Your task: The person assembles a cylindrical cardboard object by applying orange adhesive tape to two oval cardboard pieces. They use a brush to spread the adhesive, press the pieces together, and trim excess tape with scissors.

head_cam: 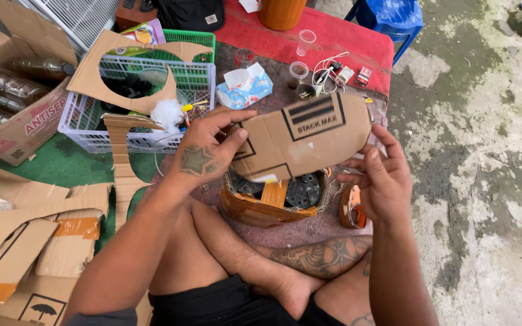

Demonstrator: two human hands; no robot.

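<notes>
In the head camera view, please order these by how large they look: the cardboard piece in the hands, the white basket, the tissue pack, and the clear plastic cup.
1. white basket, though partly covered
2. cardboard piece, nearer the camera, so its rank against the basket is unsure
3. tissue pack
4. clear plastic cup, farthest away

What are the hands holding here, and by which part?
Both hands hold one rounded cardboard cutout flat above a taped cardboard ring. The left hand grips its left edge, thumb on top; the right hand pinches its right end.

Daylit mottled concrete floor [484, 151], green mat [67, 166], red-covered table [333, 36].
</notes>
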